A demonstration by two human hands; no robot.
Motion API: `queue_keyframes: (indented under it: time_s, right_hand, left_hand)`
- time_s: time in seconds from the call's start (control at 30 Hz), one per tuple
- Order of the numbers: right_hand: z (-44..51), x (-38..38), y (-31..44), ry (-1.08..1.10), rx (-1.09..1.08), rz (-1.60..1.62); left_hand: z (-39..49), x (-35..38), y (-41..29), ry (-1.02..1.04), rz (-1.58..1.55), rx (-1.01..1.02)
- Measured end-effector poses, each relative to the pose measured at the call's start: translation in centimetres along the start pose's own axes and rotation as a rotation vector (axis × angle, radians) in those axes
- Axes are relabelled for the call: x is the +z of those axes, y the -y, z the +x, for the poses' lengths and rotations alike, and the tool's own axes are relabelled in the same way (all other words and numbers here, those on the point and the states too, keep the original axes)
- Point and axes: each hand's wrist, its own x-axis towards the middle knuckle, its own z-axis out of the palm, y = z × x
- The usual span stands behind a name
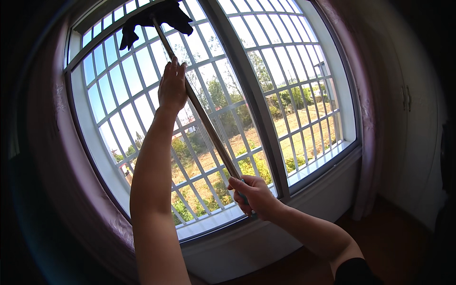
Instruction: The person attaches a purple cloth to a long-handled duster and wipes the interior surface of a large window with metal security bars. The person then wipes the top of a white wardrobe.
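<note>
A long metal pole slants across the window, its top at the upper left and its lower end near the sill. My left hand is raised and wrapped round the upper part of the pole. Lower down, my right hand grips the handle end, where a bit of blue-green shows between the fingers. A dark cloth is draped over the pole's head and lies against the top of the left window pane; the head itself is hidden under it.
A dark window frame divides two panes, with white security bars outside. Pinkish curtains hang at both sides. Below runs a pale sill. A white cabinet with handles stands at the right.
</note>
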Motion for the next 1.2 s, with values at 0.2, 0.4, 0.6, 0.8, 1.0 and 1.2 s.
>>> queue_keyframes:
  time_s: [0.2, 0.4, 0.6, 0.8, 1.0, 1.2]
  right_hand:
    - [0.1, -1.1, -3.0, -0.065, 0.092, -0.017]
    - [-3.7, -1.7, -7.0, -0.143, 0.207, -0.074]
    - [-9.8, -2.6, -9.3, -0.151, 0.248, 0.016]
    - [-16.5, -3.1, -11.0, -0.227, 0.356, -0.063]
    - [-25.0, -3.0, -14.3, -0.265, 0.435, 0.035]
    - [-36.5, -4.2, -19.0, -0.41, 0.585, -0.047]
  left_hand:
    - [-1.5, 0.7, 1.1, 0.051, 0.008, 0.134]
    - [-4.8, 0.7, -1.3, 0.056, -0.098, 0.241]
    - [-8.6, -1.3, -4.6, 0.172, -0.231, 0.312]
    - [-13.0, -2.9, -8.3, 0.165, -0.338, 0.352]
    - [-19.3, -7.2, -12.8, 0.335, -0.388, 0.349]
    - [-28.1, -11.4, -20.4, 0.567, -0.537, 0.353]
